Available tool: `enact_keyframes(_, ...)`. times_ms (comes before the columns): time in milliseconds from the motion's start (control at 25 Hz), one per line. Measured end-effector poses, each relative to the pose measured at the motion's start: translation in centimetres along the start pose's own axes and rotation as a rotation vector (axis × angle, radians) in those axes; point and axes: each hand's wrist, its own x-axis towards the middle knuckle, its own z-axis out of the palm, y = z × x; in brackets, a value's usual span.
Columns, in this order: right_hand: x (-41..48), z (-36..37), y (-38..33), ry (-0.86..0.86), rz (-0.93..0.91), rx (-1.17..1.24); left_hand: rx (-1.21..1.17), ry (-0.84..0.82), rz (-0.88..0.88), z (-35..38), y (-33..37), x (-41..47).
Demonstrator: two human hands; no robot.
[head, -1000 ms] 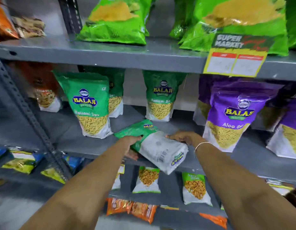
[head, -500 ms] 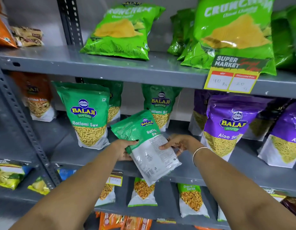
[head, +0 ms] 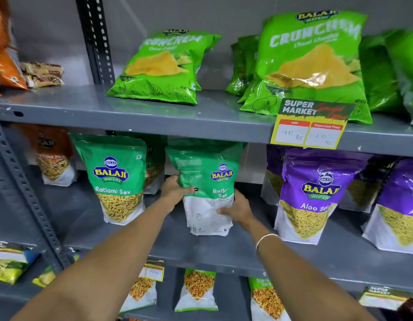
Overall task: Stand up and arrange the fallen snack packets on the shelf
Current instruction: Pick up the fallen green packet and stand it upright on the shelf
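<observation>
A green and white Ratlami Sev packet (head: 206, 181) stands nearly upright on the middle grey shelf (head: 200, 256), its back side facing me. My left hand (head: 175, 192) grips its left edge, thumb across the front. My right hand (head: 237, 208) holds its lower right corner. Left of it stands another Ratlami Sev packet (head: 115, 177), front facing out. More green packets stand behind both.
Purple Aloo Sev packets (head: 316, 195) stand to the right on the same shelf. An orange packet (head: 52, 156) stands at the far left. Green Crunchem bags (head: 312, 63) and a yellow price tag (head: 309, 126) occupy the shelf above. Smaller packets (head: 197, 290) line the shelf below.
Both hands have lifted the packet from lying tilted at the shelf's front edge, turned it upright and pushed it back onto the shelf.
</observation>
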Motion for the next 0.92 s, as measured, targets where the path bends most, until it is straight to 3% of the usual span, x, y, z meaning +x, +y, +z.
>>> enact_keyframes(120,-0.7,0.6,1.0,0.066,0.010,0.044,0.080,0.011,0.081,0.6,-0.6,0.4)
enact_keyframes(200,-0.8,0.6,1.4,0.072,0.004,0.033,0.090,-0.068,0.064,0.8,-0.8,0.5)
enact_keyframes(360,-0.6,0.1,1.6,0.112,0.058,-0.120,0.143,-0.303,-0.080,0.0,-1.4,0.5)
enact_keyframes(480,-0.7,0.2,1.4,0.238,0.113,-0.228,0.099,-0.336,-0.171,-0.7,-2.1,0.7)
enact_keyframes(560,-0.7,0.5,1.0,0.253,0.090,-0.164,0.048,-0.363,-0.214,-0.8,-2.6,0.8)
enact_keyframes(680,-0.4,0.4,1.3,0.141,0.028,-0.070,0.032,-0.440,-0.203,-0.4,-3.0,0.5)
enact_keyframes(800,-0.7,-0.8,0.9,-0.146,0.035,0.088,0.047,-0.425,-0.184,0.5,-3.6,0.8)
enact_keyframes(920,-0.9,-1.3,0.7,-0.346,0.048,0.044,0.051,-0.428,-0.176,1.6,-3.8,0.8)
